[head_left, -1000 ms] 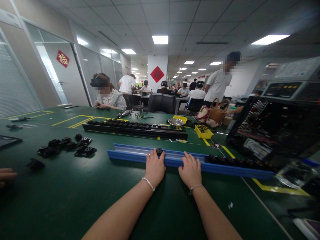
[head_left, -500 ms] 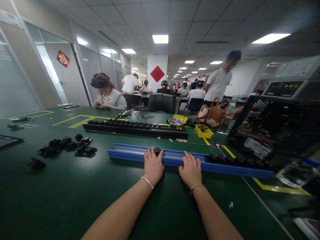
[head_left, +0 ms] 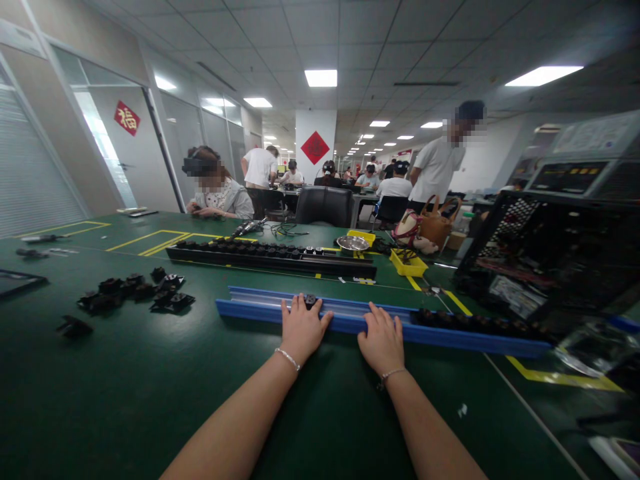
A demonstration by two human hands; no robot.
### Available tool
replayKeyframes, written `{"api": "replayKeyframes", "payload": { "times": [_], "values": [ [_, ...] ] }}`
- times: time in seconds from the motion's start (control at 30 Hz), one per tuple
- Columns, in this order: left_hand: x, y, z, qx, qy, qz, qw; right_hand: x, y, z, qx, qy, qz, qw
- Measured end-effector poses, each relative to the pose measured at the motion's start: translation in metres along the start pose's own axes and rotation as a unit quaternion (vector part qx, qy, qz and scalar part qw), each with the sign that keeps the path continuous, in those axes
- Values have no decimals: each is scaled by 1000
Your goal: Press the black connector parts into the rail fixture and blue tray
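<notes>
A long blue channel-shaped rail (head_left: 350, 322) lies across the green table in front of me. My left hand (head_left: 303, 328) rests over its near wall, fingers spread and thumb out to the right. A small black part (head_left: 311, 301) sits in the channel beside my left index finger; the hand partly covers it, and whether they touch is hard to tell. Farther right, my right hand (head_left: 383, 337) is hooked over the near wall, fingertips inside the channel and thumb at the front. A row of similar black parts (head_left: 470, 320) fills the rail's right end.
Loose black parts (head_left: 133, 290) lie in a heap on the left. Behind the rail is a black rail (head_left: 270, 260) with a row of parts. Beyond stand a metal dish (head_left: 353, 243) and a yellow tray (head_left: 407, 263). An open computer case (head_left: 545, 253) stands right; several people are behind.
My left hand has shifted slightly left, its thumb now farther from the black part. That part sits a little farther left in the channel. My right hand and the rail have stayed put.
</notes>
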State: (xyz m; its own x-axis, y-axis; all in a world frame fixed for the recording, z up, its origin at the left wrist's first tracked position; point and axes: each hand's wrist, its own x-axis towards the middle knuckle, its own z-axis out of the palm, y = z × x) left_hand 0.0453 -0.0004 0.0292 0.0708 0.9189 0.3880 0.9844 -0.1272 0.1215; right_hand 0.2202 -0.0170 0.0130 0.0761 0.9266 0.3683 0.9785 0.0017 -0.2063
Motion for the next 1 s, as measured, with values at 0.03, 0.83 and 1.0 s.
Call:
{"api": "replayKeyframes", "payload": {
  "times": [0.03, 0.83, 1.0],
  "values": [
    [0, -1, -1, 0, 0, -4, 1000, 0, 0, 0, 0, 1, -1, 1000],
    [2, -22, 6, -43, 80, -21, 996, 0, 1, 1, -1, 1, 0, 1000],
    [3, -25, 9, -39, 100, -18, 994, 0, 1, 1, -1, 0, 0, 1000]
  ]
}}
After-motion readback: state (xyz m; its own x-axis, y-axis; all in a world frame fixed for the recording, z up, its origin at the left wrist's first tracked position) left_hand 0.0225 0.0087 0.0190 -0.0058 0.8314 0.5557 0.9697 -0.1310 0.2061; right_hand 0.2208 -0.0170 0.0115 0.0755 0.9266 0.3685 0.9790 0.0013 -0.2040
